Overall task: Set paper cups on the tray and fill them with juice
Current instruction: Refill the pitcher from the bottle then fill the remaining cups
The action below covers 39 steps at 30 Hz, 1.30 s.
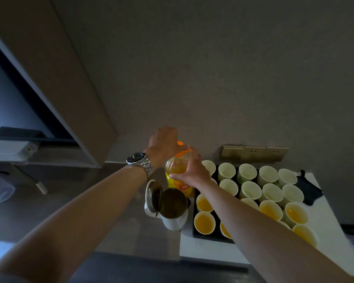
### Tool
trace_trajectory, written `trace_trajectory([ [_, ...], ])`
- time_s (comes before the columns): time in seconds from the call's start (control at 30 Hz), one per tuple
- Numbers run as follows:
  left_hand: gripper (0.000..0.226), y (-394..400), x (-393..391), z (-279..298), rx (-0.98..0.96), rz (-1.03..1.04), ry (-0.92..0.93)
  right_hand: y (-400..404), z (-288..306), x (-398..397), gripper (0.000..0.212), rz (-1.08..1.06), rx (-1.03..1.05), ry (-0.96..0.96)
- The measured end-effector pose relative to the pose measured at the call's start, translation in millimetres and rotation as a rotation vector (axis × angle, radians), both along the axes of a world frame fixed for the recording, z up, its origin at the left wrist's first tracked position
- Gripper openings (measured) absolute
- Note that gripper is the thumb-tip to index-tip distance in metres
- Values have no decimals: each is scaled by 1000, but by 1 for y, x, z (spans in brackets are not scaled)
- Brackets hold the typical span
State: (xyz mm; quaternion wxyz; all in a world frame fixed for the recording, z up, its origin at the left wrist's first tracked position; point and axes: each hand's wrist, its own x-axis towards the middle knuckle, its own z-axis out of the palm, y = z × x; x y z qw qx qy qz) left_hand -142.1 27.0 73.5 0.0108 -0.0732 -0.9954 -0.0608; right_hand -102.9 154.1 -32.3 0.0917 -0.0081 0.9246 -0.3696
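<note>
Mid-frame, right hand [190, 170] grips the bottle [177, 174]; left hand [164, 142] fingers curl over its cap [181, 153]; judged: hold it upright, twist firmly, then fill the empty cups [250, 190]

One black tray [200, 234] carries at least eighteen visible paper cups [247, 172], six of them plainly holding juice [204, 223], beside one juice bottle [177, 170], one open-lidded kettle [174, 209] and one wristwatch [138, 159].
</note>
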Motion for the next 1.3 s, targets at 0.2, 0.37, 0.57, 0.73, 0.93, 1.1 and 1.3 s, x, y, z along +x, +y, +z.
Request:
trace_trajectory([
  [0.2,44,-5,-4,-4,-24,-176,-55,2,0,-3,119,-16,-15,-26],
  [0.37,44,-14,-7,0,-42,-336,-86,1,-2,-6,119,16,4,-9],
  [0.57,23,-19,-14,7,-215,-551,-72,6,-2,-10,117,50,-4,3],
  [0.73,7,-30,-24,5,-244,-712,-5,11,1,-19,115,91,-53,-40],
  [0.93,11,-28,-26,16,-312,-766,-31,16,4,-30,117,161,-42,-85],
  [1.1,12,-32,-28,15,-296,-793,5,19,5,-36,122,202,-45,-88],
  [1.3,8,-38,-25,7,-147,-777,29,20,3,-36,120,185,-57,-82],
])
